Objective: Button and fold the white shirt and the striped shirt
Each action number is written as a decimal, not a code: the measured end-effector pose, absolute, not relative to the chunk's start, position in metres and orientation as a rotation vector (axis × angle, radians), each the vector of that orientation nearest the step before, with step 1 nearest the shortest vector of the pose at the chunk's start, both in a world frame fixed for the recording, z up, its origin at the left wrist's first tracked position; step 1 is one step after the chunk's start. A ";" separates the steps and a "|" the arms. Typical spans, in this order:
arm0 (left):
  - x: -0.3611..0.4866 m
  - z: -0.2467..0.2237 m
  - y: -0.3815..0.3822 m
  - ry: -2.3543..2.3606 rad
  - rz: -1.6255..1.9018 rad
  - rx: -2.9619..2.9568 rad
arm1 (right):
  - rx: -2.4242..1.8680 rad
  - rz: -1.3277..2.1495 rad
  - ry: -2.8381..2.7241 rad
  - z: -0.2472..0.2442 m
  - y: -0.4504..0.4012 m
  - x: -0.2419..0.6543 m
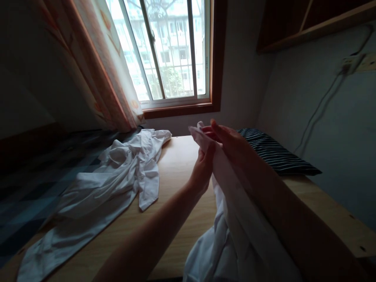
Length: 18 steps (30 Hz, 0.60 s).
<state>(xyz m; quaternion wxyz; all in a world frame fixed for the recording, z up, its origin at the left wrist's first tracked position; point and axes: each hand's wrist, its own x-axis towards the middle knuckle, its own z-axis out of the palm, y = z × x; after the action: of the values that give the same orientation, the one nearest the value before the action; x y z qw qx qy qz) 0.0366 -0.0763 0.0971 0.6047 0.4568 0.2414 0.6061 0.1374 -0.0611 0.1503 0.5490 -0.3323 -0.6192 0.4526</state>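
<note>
A white shirt (226,231) hangs from my raised hands, its narrow end bunched above the wooden board and its wider part falling toward me. My left hand (204,166) is closed around this cloth just below its tip, thumb on the near side. At the tip, the fingers of my right hand (230,141) curl at the edge of the cloth, with the thumb raised above them; part of that grip is hidden. Another white shirt (126,184) lies crumpled to the left, partly on the board and partly on the checked bedding.
The pale wooden board (179,160) spans the middle. A dark striped pillow or folded cloth (273,152) lies at its back right, by the wall. Behind are a window (173,58) and an orange floral curtain (100,66). A cable (320,102) hangs from the right-hand socket.
</note>
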 end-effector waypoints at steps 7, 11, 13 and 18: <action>-0.001 0.083 -0.056 0.637 1.436 1.092 | -0.858 0.930 -1.690 0.139 -0.041 0.177; -0.020 0.088 -0.054 0.661 1.430 1.065 | -1.032 0.965 -1.852 0.116 -0.032 0.199; -0.026 0.091 -0.051 0.649 1.447 1.064 | -0.966 1.227 -1.922 0.102 -0.034 0.200; -0.036 0.099 -0.038 0.657 1.588 1.108 | -0.659 1.709 -1.786 0.075 -0.047 0.181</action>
<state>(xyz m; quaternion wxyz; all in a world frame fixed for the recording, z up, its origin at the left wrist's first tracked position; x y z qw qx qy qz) -0.0356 -0.0379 0.0987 0.5213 0.4622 0.2742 0.6629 0.1808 -0.0470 0.0748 0.2874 -0.2466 -0.6687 0.6398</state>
